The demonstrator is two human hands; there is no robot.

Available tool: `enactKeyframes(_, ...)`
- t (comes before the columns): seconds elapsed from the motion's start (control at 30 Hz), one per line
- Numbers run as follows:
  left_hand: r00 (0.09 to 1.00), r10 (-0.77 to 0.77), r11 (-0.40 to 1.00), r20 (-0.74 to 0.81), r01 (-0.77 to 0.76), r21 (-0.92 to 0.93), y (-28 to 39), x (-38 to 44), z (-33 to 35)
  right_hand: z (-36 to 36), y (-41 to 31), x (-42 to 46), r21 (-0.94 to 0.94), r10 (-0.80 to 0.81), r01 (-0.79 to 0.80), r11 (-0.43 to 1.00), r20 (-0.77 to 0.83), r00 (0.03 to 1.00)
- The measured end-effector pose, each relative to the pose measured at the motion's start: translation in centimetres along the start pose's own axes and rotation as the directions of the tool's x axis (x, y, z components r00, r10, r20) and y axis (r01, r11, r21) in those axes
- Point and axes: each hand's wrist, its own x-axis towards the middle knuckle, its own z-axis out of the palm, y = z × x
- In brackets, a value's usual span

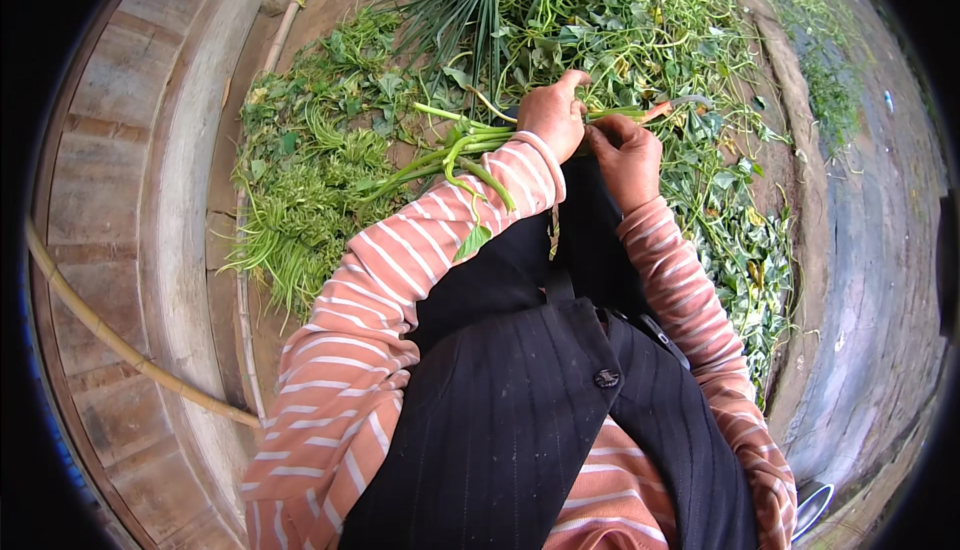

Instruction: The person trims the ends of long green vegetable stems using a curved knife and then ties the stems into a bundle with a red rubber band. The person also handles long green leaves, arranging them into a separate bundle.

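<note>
A small bundle of green leafy stems [480, 139] is gripped in my left hand [551, 115], its cut ends hanging out over the left sleeve. One stem ends in a single heart-shaped leaf [472, 242]. Close beside it, my right hand [628, 160] has thumb and fingers pinched together at the bundle's right part; the exact spot between the fingertips is hidden. Just past the right knuckles shows a narrow orange object [654, 110] with a grey curved end, too small to name surely. Both hands are above my dark trousers.
Cut vines and leaves [637, 32] cover the ground ahead and to the right. Tidy green bunches [315, 205] lie at left. A fan palm leaf [487, 2] rests at the top. A bamboo pole [135, 355] and wooden panels [97, 197] line the left side.
</note>
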Motion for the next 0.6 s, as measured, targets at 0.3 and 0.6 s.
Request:
enactKeyframes(0.3,0.998,0.048,0.999,-0.042,-0.048,0.013,0.8,-0.8,0.1,1.9,0.8,1.0,0.152,0.023,-0.004,0.988,-0.12,0.993)
enactKeyframes(0.6,0.972,0.19,0.978,-0.137,-0.176,0.112,1.5,-1.4,-0.3,1.8,0.1,1.7,0.014,0.128,-0.128,0.992,-0.045,0.991)
